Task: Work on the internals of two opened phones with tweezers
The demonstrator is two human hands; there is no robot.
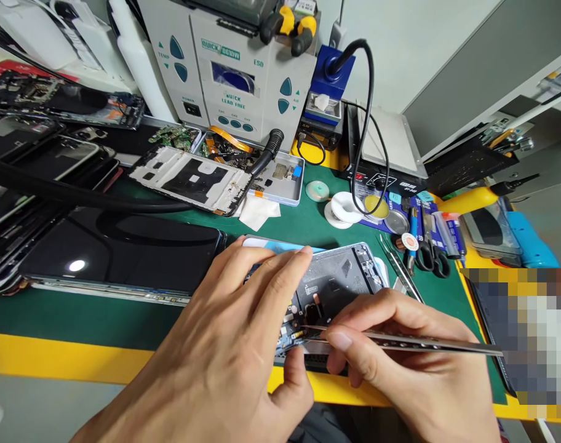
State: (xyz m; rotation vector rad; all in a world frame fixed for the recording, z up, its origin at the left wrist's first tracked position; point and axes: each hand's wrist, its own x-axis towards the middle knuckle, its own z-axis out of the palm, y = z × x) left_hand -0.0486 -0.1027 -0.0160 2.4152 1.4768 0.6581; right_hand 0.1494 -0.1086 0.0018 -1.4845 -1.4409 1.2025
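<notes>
An opened phone frame (329, 277) lies tilted near the front edge of the green mat, its inside facing up. Across its left end rests my left hand (243, 326), fingers over the far side and thumb at the near edge, gripping it. My right hand (386, 344) pinches metal tweezers (428, 344) between thumb and fingers. The tweezers' tips reach small parts and a gold-coloured connector at the frame's near left corner. Whether the tips grip anything is too small to tell. My left hand hides the frame's left end.
A grey hot-air station (234, 86) stands at the back. Left lie a dark phone screen (123, 249) and stacked phone parts. A white phone mid-frame (192, 178) leans on a parts tray (290, 191). Right are a solder spool (344, 209), spare tweezers (403, 267) and scissors (432, 258).
</notes>
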